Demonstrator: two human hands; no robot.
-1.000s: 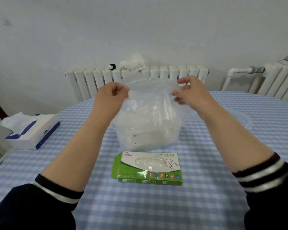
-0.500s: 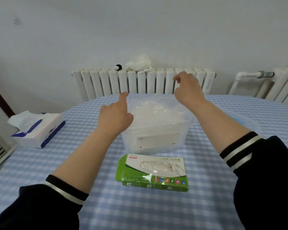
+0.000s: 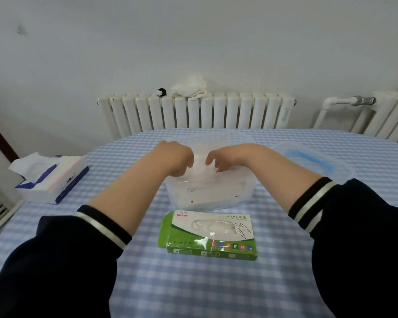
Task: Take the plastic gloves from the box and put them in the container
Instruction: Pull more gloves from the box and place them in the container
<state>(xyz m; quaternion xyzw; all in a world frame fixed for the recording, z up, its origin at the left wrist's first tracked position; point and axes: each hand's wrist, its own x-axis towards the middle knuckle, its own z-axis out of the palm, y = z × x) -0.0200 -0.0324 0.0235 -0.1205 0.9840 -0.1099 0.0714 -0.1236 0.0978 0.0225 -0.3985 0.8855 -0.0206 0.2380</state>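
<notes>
Soft even daylight; faint shadows; wide-angle bowing at edges

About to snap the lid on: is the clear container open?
Open. The clear container has no cover; its lid lies beside it on the table.

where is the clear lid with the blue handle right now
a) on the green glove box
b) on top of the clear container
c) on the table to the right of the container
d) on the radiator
c: the clear plastic lid with the blue handle lies on the blue checked tablecloth, right of the open clear plastic container.
</notes>
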